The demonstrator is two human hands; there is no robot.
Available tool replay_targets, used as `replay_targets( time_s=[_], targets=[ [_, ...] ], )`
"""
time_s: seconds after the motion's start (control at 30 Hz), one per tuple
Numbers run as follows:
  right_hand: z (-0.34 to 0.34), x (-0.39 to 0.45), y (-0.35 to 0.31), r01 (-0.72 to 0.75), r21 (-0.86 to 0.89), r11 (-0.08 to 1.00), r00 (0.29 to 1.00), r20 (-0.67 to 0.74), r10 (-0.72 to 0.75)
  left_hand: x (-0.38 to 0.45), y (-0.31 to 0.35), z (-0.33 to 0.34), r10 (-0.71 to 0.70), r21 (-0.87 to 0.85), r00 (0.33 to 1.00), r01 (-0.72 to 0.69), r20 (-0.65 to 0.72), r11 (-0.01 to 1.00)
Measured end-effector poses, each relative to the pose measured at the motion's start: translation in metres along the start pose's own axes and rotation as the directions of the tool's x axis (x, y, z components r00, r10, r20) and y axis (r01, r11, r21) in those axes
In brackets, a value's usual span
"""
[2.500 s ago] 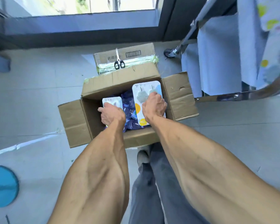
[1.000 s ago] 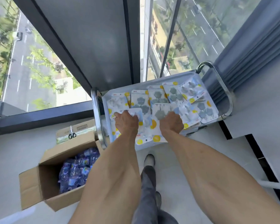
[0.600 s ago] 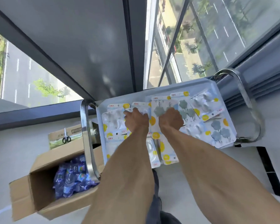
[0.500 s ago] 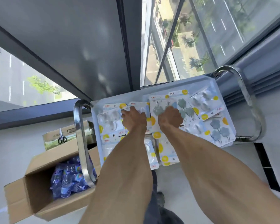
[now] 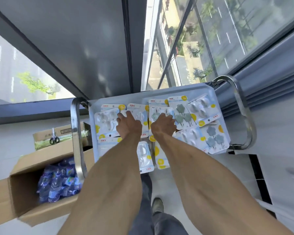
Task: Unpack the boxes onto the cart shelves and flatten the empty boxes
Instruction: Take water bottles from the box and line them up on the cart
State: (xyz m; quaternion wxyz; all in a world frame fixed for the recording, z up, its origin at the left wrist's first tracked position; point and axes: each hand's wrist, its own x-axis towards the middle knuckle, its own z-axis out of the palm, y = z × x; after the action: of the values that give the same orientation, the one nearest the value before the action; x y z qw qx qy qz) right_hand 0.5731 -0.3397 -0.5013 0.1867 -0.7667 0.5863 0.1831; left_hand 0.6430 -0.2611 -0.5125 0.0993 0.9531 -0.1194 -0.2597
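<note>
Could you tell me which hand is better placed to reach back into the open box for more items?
The left hand, probably. The open cardboard box of wrapped bottles sits on the floor at the person's left, beyond the cart's left handle; the right hand would have to cross over.

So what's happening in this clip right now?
A person is unpacking hook packs onto the top shelf of a cart. The left hand and right hand each rest on a pack among the many hook packs spread across it. On the floor to the left, an open cardboard box still holds wrapped water bottles. Scissors lie on a sealed box behind it.
</note>
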Motion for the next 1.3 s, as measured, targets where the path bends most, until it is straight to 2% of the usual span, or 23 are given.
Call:
replay_targets(
  time_s=[0.17, 0.3, 0.43, 0.53, 0.67, 0.8, 0.9, 1.03, 1.2, 1.3],
  targets=[
    [-0.022, -0.062, 0.002, 0.06, 0.121, 0.991, 0.994, 0.089, -0.071, -0.074, -0.051, -0.024, 0.019, -0.003, 1.0, -0.019, 0.017, 1.0],
    [-0.019, -0.132, 0.005, 0.164, 0.163, 0.973, 0.976, 0.114, -0.183, -0.132, -0.103, -0.045, 0.007, -0.074, 0.999, -0.01, -0.033, 0.997],
    [0.003, -0.204, 0.015, 0.297, 0.1, 0.95, 0.943, 0.125, -0.308, -0.182, -0.155, -0.059, -0.018, -0.137, 0.993, 0.001, -0.117, 0.991],
    [0.029, -0.256, 0.015, 0.345, 0.052, 0.937, 0.91, 0.225, -0.348, -0.211, -0.197, -0.068, -0.068, -0.184, 0.987, 0.04, -0.148, 0.982],
    [0.067, -0.314, -0.02, 0.441, 0.045, 0.896, 0.834, 0.349, -0.428, -0.224, -0.26, -0.087, -0.142, -0.231, 0.968, 0.093, -0.207, 0.969],
    [0.118, -0.357, -0.075, 0.489, 0.073, 0.869, 0.821, 0.299, -0.487, -0.208, -0.334, -0.103, -0.206, -0.232, 0.946, 0.147, -0.252, 0.961],
    [0.168, -0.384, -0.116, 0.531, 0.04, 0.846, 0.78, 0.367, -0.507, -0.189, -0.395, -0.105, -0.269, -0.2, 0.945, 0.232, -0.187, 0.952],
    [0.23, -0.405, -0.172, 0.518, -0.021, 0.855, 0.751, 0.489, -0.443, -0.15, -0.472, -0.104, -0.302, -0.182, 0.953, 0.295, -0.012, 0.938],
    [0.314, -0.42, -0.234, 0.4, -0.012, 0.917, 0.837, 0.413, -0.359, -0.101, -0.581, -0.094, -0.284, -0.096, 0.954, 0.293, 0.091, 0.951],
    [0.373, -0.421, -0.249, 0.357, -0.028, 0.934, 0.848, 0.429, -0.311, -0.073, -0.636, -0.067, -0.312, -0.038, 0.939, 0.321, 0.147, 0.946]
  ],
)
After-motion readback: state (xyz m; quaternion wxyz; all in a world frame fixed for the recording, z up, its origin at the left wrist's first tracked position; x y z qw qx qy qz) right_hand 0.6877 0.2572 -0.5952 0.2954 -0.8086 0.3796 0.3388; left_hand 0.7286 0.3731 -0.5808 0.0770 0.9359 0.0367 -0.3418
